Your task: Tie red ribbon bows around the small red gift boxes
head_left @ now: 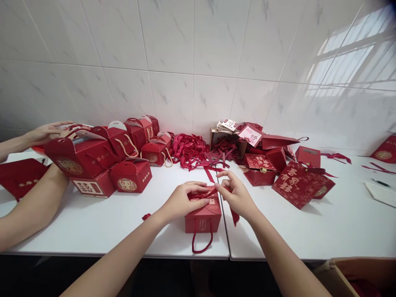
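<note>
A small red gift box [202,220] with gold lettering stands near the table's front edge, its red rope handle [202,249] hanging toward me. My left hand [185,200] lies over the left of the lid, thumb and fingers closed on the top. Between the two hands a dark red ribbon [211,193] crosses the lid. My right hand [235,194] pinches that ribbon at the box's right side, index finger raised. One ribbon tail [234,216] hangs below the right hand. Another ribbon end [146,216] lies left of the box.
Red gift boxes [131,175] are stacked at left, where another person's arms [46,202] reach in. Loose ribbons [190,148] are heaped by the wall. More red boxes [297,185], cards [227,125], and a pen [380,182] lie right. A carton [335,268] stands below the table edge.
</note>
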`<state>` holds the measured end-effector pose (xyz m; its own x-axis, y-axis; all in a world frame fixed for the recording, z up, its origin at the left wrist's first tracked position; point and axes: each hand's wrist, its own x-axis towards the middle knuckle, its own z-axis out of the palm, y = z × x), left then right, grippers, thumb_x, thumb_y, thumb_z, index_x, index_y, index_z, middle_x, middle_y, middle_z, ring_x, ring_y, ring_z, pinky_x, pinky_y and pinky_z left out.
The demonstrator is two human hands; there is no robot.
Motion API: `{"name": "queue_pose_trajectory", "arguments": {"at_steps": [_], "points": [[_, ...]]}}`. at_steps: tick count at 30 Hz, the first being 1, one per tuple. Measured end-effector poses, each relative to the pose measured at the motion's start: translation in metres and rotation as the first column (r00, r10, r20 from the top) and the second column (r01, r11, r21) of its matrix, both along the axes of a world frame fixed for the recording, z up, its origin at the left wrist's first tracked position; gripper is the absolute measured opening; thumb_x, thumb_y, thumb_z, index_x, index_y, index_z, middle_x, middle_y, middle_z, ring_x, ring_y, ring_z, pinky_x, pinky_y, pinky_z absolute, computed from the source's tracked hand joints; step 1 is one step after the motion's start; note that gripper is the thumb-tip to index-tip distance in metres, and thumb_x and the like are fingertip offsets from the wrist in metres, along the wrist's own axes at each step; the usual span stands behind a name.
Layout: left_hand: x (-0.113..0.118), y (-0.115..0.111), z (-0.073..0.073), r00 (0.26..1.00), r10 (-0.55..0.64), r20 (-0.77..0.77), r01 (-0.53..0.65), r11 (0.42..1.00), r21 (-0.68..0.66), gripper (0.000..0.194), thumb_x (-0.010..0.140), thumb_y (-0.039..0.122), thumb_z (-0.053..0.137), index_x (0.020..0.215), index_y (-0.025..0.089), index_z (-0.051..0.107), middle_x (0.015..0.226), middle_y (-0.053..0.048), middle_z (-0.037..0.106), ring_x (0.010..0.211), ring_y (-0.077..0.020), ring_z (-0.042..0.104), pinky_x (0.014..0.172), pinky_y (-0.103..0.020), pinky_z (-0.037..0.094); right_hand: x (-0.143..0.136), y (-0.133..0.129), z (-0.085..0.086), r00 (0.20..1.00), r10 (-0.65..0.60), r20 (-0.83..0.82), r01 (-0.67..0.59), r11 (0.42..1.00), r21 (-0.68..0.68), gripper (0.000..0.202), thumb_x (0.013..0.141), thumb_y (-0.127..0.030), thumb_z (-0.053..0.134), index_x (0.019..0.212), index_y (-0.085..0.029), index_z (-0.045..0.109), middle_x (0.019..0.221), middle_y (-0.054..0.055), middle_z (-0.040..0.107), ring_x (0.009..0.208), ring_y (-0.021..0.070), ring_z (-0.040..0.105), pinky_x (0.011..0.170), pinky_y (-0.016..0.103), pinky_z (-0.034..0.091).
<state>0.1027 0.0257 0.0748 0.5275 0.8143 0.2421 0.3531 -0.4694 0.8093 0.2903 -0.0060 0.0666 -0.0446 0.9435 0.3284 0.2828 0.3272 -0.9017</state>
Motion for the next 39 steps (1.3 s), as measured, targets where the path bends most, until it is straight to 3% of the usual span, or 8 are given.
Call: {"name": "queue_pose_trajectory", "arguments": {"at_steps": [4,12,20,24,33,36,39], "points": [[-0.002,0.001,-0.001,1.000,-0.005,-0.022,0.005,1.000,0.010,0.032,0.074,0.035,0.068,0.104,0.026,0.072,0.123,-0.006,0.062,0.115,-0.0259,0.056,0.101,-0.039,0.044,0.006,-0.002,0.005,0.999,0.044,-0.026,-0.044,0.999,-0.016,0.026,0.085,-0.039,0.052,0.100,-0.019,0.046,0.052,-0.010,0.034,0.050,0.0102,0.034,0.051,0.023,0.027],[0.002,0.000,-0.002,1.000,0.023,-0.013,-0.022,0.999,0.032,0.029,0.076,0.031,0.064,0.103,0.026,0.073,0.121,-0.006,0.063,0.113,-0.0255,0.057,0.100,-0.039,0.045,0.011,-0.001,-0.013,0.996,0.012,-0.091,-0.017,0.999,-0.051,0.026,0.085,-0.041,0.053,0.097,-0.019,0.049,0.054,-0.008,0.041,0.052,0.0104,0.042,0.053,0.023,0.032],[0.009,0.000,0.006,0.997,0.052,-0.051,-0.052,0.999,-0.008,0.032,0.069,0.041,0.070,0.097,0.026,0.075,0.119,-0.006,0.066,0.109,-0.0278,0.060,0.097,-0.040,0.047,-0.007,0.007,-0.001,0.997,-0.003,-0.072,0.005,0.999,0.033,0.024,0.085,-0.041,0.051,0.093,-0.019,0.050,0.057,-0.007,0.043,0.052,0.0112,0.047,0.053,0.024,0.037],[0.006,0.002,0.003,0.994,0.067,-0.091,-0.066,0.998,0.007,0.037,0.068,0.046,0.070,0.100,0.029,0.073,0.121,-0.006,0.065,0.116,-0.0293,0.056,0.102,-0.042,0.041,-0.004,0.007,0.002,0.994,-0.043,-0.096,0.047,0.998,0.045,0.025,0.084,-0.043,0.051,0.092,-0.019,0.049,0.055,-0.008,0.038,0.044,0.0084,0.038,0.046,0.021,0.031],[0.003,0.003,-0.001,0.990,0.076,-0.120,-0.077,0.997,-0.001,0.036,0.069,0.045,0.070,0.100,0.029,0.073,0.123,-0.005,0.063,0.125,-0.0299,0.047,0.107,-0.045,0.034,0.022,-0.005,-0.012,0.994,-0.087,-0.073,0.087,0.996,0.001,0.029,0.083,-0.046,0.055,0.093,-0.019,0.050,0.055,-0.008,0.033,0.048,0.0086,0.029,0.046,0.022,0.023],[0.001,0.001,-0.005,0.989,0.142,-0.051,-0.138,0.988,0.074,0.043,0.070,0.048,0.069,0.107,0.026,0.069,0.129,-0.006,0.057,0.123,-0.0276,0.048,0.104,-0.041,0.038,0.025,-0.010,-0.012,0.999,-0.038,-0.010,0.038,0.999,-0.004,0.032,0.085,-0.047,0.053,0.099,-0.019,0.051,0.056,-0.008,0.034,0.050,0.0094,0.031,0.048,0.022,0.025],[-0.006,0.001,-0.010,0.963,0.265,0.047,-0.268,0.959,0.092,0.046,0.077,0.051,0.060,0.112,0.022,0.057,0.123,-0.009,0.055,0.116,-0.0249,0.052,0.089,-0.035,0.048,0.026,-0.014,-0.011,0.995,-0.040,0.093,0.045,0.998,-0.053,0.036,0.088,-0.052,0.046,0.100,-0.018,0.054,0.055,-0.006,0.040,0.051,0.0107,0.038,0.050,0.023,0.030]]}}
